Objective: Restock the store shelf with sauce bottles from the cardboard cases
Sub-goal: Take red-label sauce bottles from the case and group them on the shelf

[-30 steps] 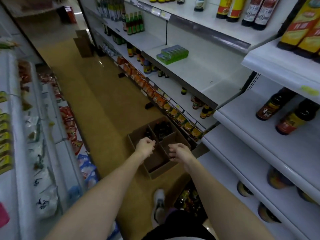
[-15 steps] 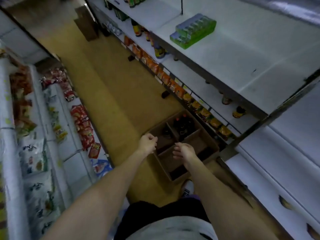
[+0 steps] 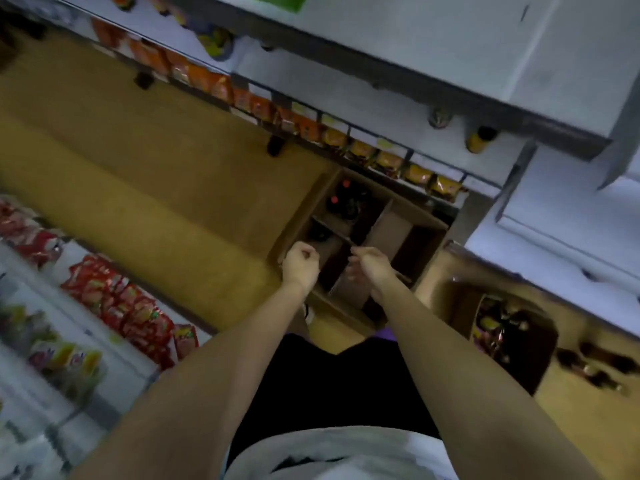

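On the yellow aisle floor, the divided brown cardboard case [image 3: 360, 244] holds dark red-capped sauce bottles [image 3: 341, 199] beyond the fingers (left hand [image 3: 300, 263] curled empty, right hand [image 3: 369, 263] loosely apart), so a blind reach could snag the dividers.

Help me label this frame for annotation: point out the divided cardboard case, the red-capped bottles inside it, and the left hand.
divided cardboard case [image 3: 391, 230]: head view, on the bare inner divider wall.
red-capped bottles [image 3: 341, 199]: head view, on the dark bottle bodies in the far compartment.
left hand [image 3: 300, 263]: head view, on the back of the hand.
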